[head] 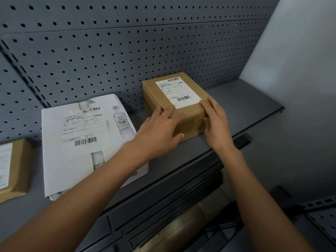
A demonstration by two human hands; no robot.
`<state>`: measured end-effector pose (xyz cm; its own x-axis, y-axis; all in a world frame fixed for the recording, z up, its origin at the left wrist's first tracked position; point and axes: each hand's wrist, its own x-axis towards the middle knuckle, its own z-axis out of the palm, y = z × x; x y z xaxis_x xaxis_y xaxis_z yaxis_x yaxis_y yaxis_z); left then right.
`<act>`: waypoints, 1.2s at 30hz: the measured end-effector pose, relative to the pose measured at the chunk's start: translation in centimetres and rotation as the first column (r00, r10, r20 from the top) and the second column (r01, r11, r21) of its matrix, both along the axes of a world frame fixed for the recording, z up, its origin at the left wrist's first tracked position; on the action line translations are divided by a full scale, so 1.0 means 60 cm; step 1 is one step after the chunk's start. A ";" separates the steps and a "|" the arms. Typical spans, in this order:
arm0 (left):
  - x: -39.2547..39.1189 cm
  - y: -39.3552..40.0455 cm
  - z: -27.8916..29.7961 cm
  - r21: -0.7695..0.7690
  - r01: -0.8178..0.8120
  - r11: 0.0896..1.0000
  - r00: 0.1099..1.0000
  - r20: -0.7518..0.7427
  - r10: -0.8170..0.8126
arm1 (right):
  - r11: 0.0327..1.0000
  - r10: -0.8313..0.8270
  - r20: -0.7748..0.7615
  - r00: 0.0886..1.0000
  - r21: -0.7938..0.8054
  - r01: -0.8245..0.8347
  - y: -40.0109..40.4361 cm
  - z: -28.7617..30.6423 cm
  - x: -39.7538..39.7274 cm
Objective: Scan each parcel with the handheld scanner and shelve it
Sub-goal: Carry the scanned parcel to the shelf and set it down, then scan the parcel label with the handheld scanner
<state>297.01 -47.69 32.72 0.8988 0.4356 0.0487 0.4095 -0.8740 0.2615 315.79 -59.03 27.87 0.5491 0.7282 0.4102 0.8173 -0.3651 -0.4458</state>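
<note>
Both my hands, left hand point(160, 128) and right hand point(217, 124), rest with fingers nearly straight on the brown parcel point(174, 104), now on the shelf point(245, 99); the white parcel point(85, 142) lies just left of it, scanner probably out of view.

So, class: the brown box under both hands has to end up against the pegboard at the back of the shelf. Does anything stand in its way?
Nothing visible does. The brown box already sits on the shelf close to the pegboard. The white parcel lies to its left, apart. The left hand and right hand press its near edge.
</note>
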 end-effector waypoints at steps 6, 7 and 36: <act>-0.004 -0.003 -0.006 -0.007 -0.001 1.000 1.000 0.023 0.001 | 1.000 0.008 0.006 1.000 0.007 -0.008 -0.003 -0.001 -0.008; -0.003 -0.002 -0.006 -0.010 0.001 1.000 1.000 0.021 -0.001 | 1.000 0.009 0.007 1.000 0.004 -0.009 -0.005 0.000 -0.009; -0.185 -0.050 0.038 -0.058 -0.149 0.987 0.909 0.385 0.160 | 0.989 0.140 0.018 0.990 0.041 -0.140 -0.041 0.105 -0.205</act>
